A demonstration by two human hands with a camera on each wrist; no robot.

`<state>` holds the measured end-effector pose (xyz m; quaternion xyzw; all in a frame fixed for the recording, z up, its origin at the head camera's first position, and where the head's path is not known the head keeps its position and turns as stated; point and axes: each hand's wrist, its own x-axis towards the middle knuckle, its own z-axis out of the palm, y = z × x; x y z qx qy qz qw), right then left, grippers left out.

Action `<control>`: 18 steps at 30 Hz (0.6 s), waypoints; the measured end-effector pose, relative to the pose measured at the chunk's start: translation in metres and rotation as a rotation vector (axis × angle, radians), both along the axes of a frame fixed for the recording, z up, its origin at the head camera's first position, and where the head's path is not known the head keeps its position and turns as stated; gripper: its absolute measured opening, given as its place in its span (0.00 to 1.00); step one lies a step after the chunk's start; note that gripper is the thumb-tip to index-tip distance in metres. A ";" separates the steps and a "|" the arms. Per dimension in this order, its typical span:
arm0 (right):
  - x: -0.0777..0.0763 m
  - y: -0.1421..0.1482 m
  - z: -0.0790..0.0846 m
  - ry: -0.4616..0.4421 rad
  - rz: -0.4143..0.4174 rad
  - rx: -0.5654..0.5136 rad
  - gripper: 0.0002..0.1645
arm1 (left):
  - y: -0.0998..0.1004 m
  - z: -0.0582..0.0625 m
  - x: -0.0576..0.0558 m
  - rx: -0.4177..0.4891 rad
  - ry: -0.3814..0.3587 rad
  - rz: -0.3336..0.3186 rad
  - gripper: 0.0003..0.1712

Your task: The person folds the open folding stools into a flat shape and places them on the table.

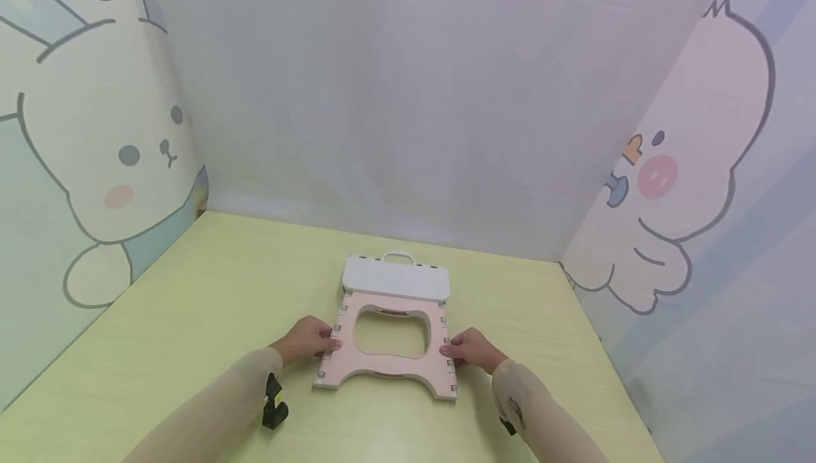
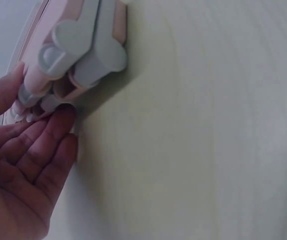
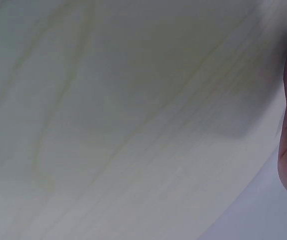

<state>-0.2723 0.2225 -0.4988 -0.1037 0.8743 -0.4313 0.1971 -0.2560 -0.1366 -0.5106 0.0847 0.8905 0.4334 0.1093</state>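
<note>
both hands grip the folded stool (image 1: 389, 328): left hand (image 1: 310, 339) and right hand (image 1: 470, 348) clasp its sides. fingers near the hinges risk pinching if it shifts.

A child's playroom corner: cartoon bunny (image 1: 121, 158) and chick (image 1: 688, 166) walls (pastel) around a yellow-green table (image 1: 191, 321).
</note>
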 end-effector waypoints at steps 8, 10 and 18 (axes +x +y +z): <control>-0.003 0.002 -0.004 0.001 0.007 0.002 0.16 | 0.000 -0.001 -0.001 0.010 0.004 -0.012 0.13; -0.004 0.003 -0.006 0.000 0.008 0.006 0.16 | 0.000 0.000 -0.001 0.012 0.001 -0.014 0.13; -0.002 0.000 -0.001 -0.001 0.009 0.030 0.16 | 0.000 0.000 -0.001 0.001 -0.010 -0.012 0.14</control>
